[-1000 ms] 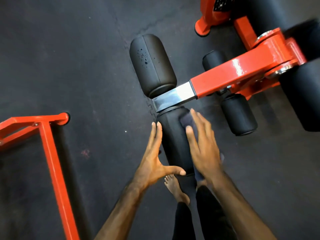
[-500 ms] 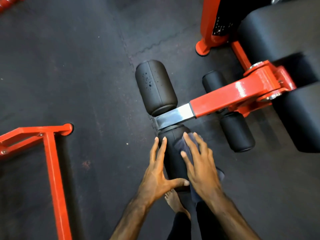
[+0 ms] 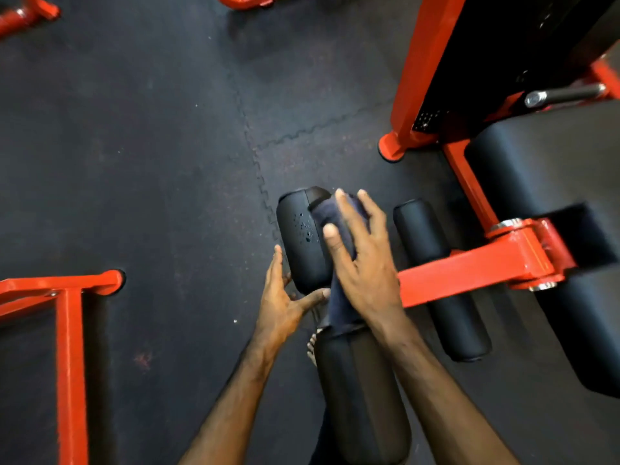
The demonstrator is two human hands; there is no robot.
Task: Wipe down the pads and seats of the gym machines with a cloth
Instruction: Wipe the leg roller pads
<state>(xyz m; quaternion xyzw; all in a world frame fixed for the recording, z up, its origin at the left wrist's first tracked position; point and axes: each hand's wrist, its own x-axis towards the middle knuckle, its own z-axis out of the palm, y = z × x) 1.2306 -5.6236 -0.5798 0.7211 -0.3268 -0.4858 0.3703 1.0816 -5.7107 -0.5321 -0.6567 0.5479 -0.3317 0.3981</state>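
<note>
A black roller pad [image 3: 302, 239] with water droplets on it sticks out at the far end of the red arm [image 3: 469, 270]. My right hand [image 3: 362, 260] lies flat on a dark blue cloth [image 3: 339, 297], pressing it onto that far pad's right side. My left hand [image 3: 281, 297] is open, fingers spread, touching the pad's near left edge. A second black roller pad [image 3: 362, 391] lies closer to me, under my right forearm.
Another pair of black rollers [image 3: 443, 280] sits to the right of the arm. A big black seat pad [image 3: 550, 203] and the red machine frame [image 3: 422, 72] fill the right side. A red frame [image 3: 67, 330] stands at left on the dark rubber floor.
My right hand and the cloth have moved from the near roller pad up onto the far, droplet-covered one. My left hand followed to its near edge. The camera moved forward.
</note>
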